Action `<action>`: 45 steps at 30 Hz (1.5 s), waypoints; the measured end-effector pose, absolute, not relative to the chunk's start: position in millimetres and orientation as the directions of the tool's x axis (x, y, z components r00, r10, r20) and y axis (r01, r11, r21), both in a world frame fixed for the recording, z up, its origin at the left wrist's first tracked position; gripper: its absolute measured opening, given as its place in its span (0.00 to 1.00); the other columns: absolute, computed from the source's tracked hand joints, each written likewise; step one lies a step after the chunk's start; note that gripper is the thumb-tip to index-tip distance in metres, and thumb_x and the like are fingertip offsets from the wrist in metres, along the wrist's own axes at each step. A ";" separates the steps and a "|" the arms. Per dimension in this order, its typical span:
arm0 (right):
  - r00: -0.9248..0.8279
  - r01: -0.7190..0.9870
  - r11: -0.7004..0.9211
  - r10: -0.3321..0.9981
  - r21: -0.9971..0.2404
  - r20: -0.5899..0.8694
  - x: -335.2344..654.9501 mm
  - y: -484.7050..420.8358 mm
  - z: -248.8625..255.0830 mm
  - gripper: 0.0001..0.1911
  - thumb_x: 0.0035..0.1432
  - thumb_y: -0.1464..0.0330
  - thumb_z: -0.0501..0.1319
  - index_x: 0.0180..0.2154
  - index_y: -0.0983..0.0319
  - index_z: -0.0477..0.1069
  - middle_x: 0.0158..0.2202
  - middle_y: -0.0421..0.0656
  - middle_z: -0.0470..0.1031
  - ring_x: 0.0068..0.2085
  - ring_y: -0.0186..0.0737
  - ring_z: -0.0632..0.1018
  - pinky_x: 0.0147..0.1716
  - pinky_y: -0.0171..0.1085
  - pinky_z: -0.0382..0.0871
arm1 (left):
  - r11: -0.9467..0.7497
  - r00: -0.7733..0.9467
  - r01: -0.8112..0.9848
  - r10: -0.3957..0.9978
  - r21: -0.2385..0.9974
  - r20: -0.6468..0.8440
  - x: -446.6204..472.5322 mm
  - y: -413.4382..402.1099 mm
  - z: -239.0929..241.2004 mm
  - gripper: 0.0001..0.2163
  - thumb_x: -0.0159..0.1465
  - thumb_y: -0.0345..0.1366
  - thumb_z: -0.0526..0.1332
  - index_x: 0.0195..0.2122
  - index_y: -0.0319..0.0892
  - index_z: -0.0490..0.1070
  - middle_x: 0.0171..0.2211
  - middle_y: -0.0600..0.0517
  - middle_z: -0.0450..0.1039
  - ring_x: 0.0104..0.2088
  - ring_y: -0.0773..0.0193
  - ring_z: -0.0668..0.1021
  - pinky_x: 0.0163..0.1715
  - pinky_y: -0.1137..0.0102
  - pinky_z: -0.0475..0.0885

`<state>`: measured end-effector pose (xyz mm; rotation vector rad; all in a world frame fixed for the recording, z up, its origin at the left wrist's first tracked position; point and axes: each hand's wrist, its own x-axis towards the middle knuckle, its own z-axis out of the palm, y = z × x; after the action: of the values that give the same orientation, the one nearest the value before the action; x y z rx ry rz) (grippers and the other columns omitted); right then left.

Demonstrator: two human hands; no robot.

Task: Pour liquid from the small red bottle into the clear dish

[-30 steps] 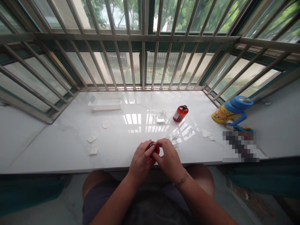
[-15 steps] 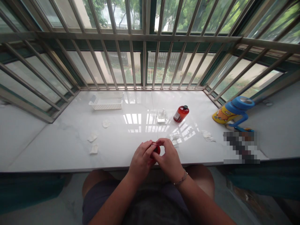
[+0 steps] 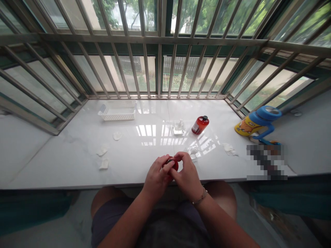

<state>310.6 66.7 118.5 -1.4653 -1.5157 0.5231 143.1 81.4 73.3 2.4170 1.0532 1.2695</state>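
Note:
A small red bottle (image 3: 176,165) with a dark top is between my two hands at the counter's front edge. My left hand (image 3: 157,173) is wrapped around its left side, with fingers over the dark top. On the right, my right hand (image 3: 187,173) grips the bottle with thumb and fingers bent round its rim. The hands cover most of the bottle's body. Just beyond my right hand lies a clear plastic piece (image 3: 193,152). A second red bottle (image 3: 200,125) with a black cap and a pale label stands farther back, tilted in view.
A white perforated basket (image 3: 119,116) sits at the back left. Crumpled white tissues (image 3: 102,151) lie on the left, another tissue (image 3: 229,149) on the right. A clear container (image 3: 179,127) stands mid-counter. A blue and yellow flask (image 3: 256,121) stands right, near a blurred-out patch (image 3: 267,162).
My left fingers have shifted slightly over the bottle's top, and a little more of the red rim shows. Both hands stay at the same place on the counter's edge.

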 end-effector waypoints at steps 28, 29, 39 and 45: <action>-0.041 0.599 0.331 0.922 -0.730 0.385 328.7 71.3 124.8 0.15 0.57 0.76 0.67 0.43 0.55 0.67 0.41 0.42 0.73 0.45 0.48 0.76 0.45 0.48 0.78 | -0.736 0.360 0.478 0.662 0.479 0.658 148.7 80.1 69.3 0.26 0.69 0.30 0.69 0.66 0.52 0.64 0.63 0.41 0.73 0.64 0.52 0.78 0.66 0.49 0.76; -0.027 0.619 0.328 0.917 -0.714 0.397 325.8 72.1 125.9 0.15 0.56 0.76 0.66 0.41 0.55 0.66 0.39 0.42 0.72 0.43 0.48 0.76 0.43 0.48 0.77 | -0.738 0.360 0.476 0.660 0.479 0.659 147.9 80.2 69.1 0.26 0.70 0.30 0.68 0.66 0.52 0.64 0.63 0.41 0.73 0.64 0.52 0.78 0.66 0.49 0.76; -0.112 0.524 0.345 0.934 -0.779 0.338 332.2 61.1 127.6 0.19 0.66 0.73 0.64 0.56 0.55 0.68 0.54 0.47 0.75 0.55 0.48 0.78 0.57 0.51 0.76 | -0.724 0.356 0.469 0.679 0.506 0.642 148.9 79.6 71.6 0.26 0.71 0.31 0.67 0.67 0.54 0.63 0.63 0.42 0.73 0.65 0.52 0.77 0.66 0.49 0.76; -0.038 0.614 0.348 0.909 -0.708 0.414 327.7 67.5 122.3 0.15 0.59 0.75 0.67 0.46 0.56 0.69 0.42 0.43 0.74 0.46 0.47 0.77 0.48 0.47 0.77 | -0.740 0.348 0.478 0.654 0.473 0.672 149.1 80.8 67.7 0.27 0.70 0.31 0.69 0.67 0.51 0.64 0.63 0.41 0.73 0.64 0.52 0.78 0.65 0.49 0.77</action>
<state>327.7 67.5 122.3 -1.3585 -1.7462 0.4282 149.1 80.8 67.7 2.4141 1.0277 1.3432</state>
